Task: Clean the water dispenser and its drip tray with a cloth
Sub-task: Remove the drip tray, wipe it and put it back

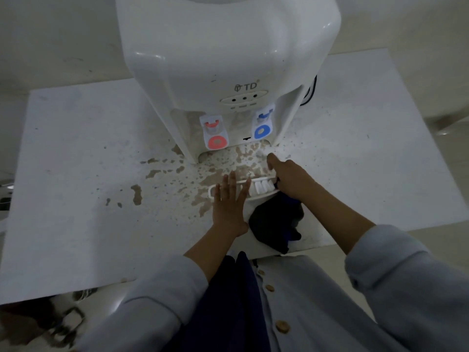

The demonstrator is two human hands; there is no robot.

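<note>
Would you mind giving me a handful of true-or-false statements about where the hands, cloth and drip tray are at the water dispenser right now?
1. The left hand lies flat with straight fingers on the drip tray. True.
2. The drip tray sits in its slot under the taps. False: it lies pulled out on the table, in front of the water dispenser.
3. The right hand holds a dark cloth. True.
4. The red tap is to the right of the blue tap. False: the red one is on the left.
5. The table in front of the dispenser is spotless. False: brownish stains speckle it.
</note>
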